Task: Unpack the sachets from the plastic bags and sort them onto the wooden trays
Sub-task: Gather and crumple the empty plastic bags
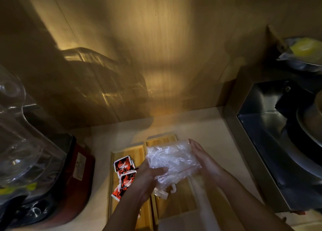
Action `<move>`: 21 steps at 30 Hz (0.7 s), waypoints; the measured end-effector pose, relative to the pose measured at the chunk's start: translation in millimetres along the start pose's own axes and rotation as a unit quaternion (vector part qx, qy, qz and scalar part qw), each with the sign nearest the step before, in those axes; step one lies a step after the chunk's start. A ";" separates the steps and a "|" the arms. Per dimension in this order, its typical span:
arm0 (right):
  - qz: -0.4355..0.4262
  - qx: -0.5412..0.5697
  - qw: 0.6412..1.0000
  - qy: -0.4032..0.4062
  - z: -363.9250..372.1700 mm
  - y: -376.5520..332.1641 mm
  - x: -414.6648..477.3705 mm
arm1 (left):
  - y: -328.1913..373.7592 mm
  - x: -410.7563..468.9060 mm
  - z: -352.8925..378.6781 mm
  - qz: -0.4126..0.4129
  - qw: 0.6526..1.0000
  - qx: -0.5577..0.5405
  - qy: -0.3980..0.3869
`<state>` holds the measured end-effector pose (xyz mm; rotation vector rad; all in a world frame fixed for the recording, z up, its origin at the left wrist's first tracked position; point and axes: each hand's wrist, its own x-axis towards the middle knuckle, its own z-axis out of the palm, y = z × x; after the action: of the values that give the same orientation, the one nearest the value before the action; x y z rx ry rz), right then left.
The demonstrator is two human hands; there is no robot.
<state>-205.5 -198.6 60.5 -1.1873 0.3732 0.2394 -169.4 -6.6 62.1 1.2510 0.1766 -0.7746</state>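
Got a clear plastic bag [171,161] pinched between both hands, held up over the two wooden trays. My left hand [148,180] is under and around the bag's near end, thumb pressed over the top of it and the fingers curled in, so it's closed on the plastic. My right hand [204,158] is flat and mostly open, fingers straight, pressing against the bag's right side rather than wrapping it. The bag is crinkly and pretty blurry, so I can't tell what's still inside.

The left tray [128,154] has a little pile of red, black and white sachets [124,174] lying in it, overlapping each other, right beside my left wrist. The right tray [176,203] sits touching the left one, and some pale bits [163,193] hang or lie just below the bag, too blurry to make out.

Both trays are on the light table [207,126]. On the far left there's a blender with a clear jug [22,143] on a red base [79,176], and a steel sink [271,140] off to the right.
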 end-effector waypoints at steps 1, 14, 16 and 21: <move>0.007 0.003 1.000 -0.019 -0.3 2.1 -1.1 | -1.6 -0.4 0.2 0.001 1.000 -0.002 0.008; 0.005 -0.099 0.995 -0.027 -6.1 26.8 15.6 | -35.6 -14.4 -1.2 0.011 0.993 -0.007 0.121; 0.004 -0.106 0.994 -0.040 -2.2 32.0 19.9 | -41.4 -21.1 -4.7 -0.003 0.989 -0.012 0.147; 0.009 -0.120 0.992 -0.045 20.4 51.4 26.3 | -58.3 -42.9 -17.7 -0.007 0.980 -0.017 0.198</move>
<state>-197.5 -161.5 12.4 -1.4037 0.2827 0.3602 -231.7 21.7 32.7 1.3622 0.5209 -0.5241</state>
